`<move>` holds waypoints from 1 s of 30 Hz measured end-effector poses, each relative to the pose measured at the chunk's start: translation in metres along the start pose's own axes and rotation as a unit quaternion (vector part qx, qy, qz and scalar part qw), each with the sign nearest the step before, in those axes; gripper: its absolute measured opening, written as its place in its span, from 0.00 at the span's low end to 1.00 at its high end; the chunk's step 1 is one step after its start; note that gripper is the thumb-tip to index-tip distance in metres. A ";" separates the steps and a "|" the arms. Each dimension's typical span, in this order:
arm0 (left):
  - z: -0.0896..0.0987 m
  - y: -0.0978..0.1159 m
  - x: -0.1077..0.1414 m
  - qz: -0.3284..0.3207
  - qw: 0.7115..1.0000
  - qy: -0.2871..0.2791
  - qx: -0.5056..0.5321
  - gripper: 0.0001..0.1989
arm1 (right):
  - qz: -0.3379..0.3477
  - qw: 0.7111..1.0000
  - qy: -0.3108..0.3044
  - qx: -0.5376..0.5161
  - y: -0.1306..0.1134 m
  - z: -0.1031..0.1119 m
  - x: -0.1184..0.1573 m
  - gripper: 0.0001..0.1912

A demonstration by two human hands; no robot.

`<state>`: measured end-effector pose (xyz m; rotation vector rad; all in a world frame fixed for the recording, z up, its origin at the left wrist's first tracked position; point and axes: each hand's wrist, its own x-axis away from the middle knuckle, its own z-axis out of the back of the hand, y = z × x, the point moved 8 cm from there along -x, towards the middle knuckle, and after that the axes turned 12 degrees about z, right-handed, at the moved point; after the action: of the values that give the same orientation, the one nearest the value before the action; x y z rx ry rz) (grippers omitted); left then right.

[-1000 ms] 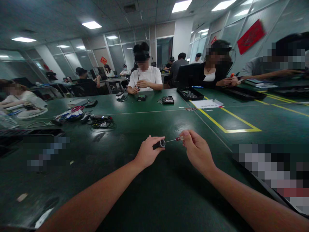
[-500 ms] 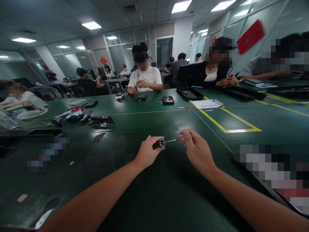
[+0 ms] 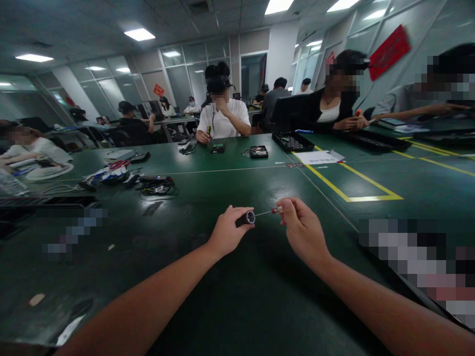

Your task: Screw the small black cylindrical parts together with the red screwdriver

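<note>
Above the green table point(image 3: 237, 291), my left hand point(image 3: 228, 231) is closed round a black cylinder point(image 3: 245, 218), its round silver-rimmed end turned to the right. My right hand point(image 3: 302, 227) pinches the red and clear handle of a screwdriver point(image 3: 275, 210). The thin metal shaft points left, and its tip is at the rim of the cylinder's end. Whether the tip touches or enters it cannot be made out.
Bundled cables point(image 3: 158, 186) and a heap of tools point(image 3: 115, 172) lie at the left. A black parts tray point(image 3: 292, 142), a white paper point(image 3: 319, 157) and yellow tape point(image 3: 365, 199) are farther off. Across the table sits a person in white point(image 3: 237, 116).
My hands hold nearly the same pose, with the screwdriver tilted slightly more. The person opposite has raised one hand to the face.
</note>
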<state>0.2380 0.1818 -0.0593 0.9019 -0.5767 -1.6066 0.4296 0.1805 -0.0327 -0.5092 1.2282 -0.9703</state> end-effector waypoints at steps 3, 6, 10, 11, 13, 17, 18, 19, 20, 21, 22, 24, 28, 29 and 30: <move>0.000 0.000 0.000 -0.001 1.000 0.002 0.002 0.21 | 0.012 1.000 -0.002 0.027 -0.003 0.000 0.000 0.21; 0.003 -0.001 -0.001 -0.001 1.000 0.010 0.006 0.21 | 0.012 1.000 0.004 -0.008 0.000 0.000 0.000 0.16; 0.005 -0.001 -0.001 -0.002 1.000 0.015 0.011 0.22 | 0.002 0.999 0.018 -0.051 0.005 0.001 -0.002 0.14; 0.005 -0.001 -0.001 -0.002 1.000 0.016 0.014 0.22 | 0.000 0.998 0.018 -0.054 0.005 0.001 -0.002 0.14; 0.005 -0.001 -0.002 0.003 1.000 0.016 0.021 0.22 | -0.001 0.998 0.017 -0.061 0.003 0.000 -0.003 0.15; 0.006 -0.004 -0.002 0.017 0.999 0.014 0.034 0.21 | 0.017 0.998 0.007 -0.055 -0.005 -0.002 -0.002 0.15; 0.006 -0.004 -0.002 0.019 0.999 0.012 0.036 0.21 | 0.024 0.999 0.001 -0.048 -0.006 -0.003 -0.001 0.15; 0.006 -0.005 -0.002 0.021 0.999 0.009 0.038 0.21 | 0.032 0.999 -0.007 -0.040 -0.008 -0.004 0.000 0.15; 0.005 -0.006 -0.002 0.023 0.999 0.006 0.039 0.21 | 0.040 0.999 -0.016 -0.031 -0.009 -0.004 0.001 0.14; 0.005 -0.006 -0.002 0.025 0.999 0.005 0.038 0.20 | 0.049 0.998 -0.023 -0.022 -0.010 -0.005 0.002 0.14; 0.005 -0.007 -0.002 0.028 0.999 0.004 0.035 0.20 | 0.057 0.998 -0.028 -0.016 -0.011 -0.005 0.002 0.14; 0.005 -0.007 -0.002 0.034 0.999 0.003 0.026 0.20 | 0.063 0.997 -0.031 -0.008 -0.012 -0.005 0.002 0.14; 0.001 -0.002 0.000 0.026 1.000 -0.014 0.003 0.20 | 0.049 0.998 -0.027 0.027 -0.012 -0.001 0.001 0.17; 0.000 -0.001 0.000 0.023 1.000 -0.018 -0.002 0.20 | 0.050 0.998 -0.025 0.040 -0.013 0.000 0.001 0.18; -0.001 0.000 0.000 0.022 1.000 -0.021 -0.005 0.20 | 0.052 0.997 -0.022 0.050 -0.015 0.001 0.001 0.18</move>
<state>0.2385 0.1818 -0.0598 0.8445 -0.6122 -1.5911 0.4255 0.1720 -0.0215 -0.3825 1.1501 -0.9218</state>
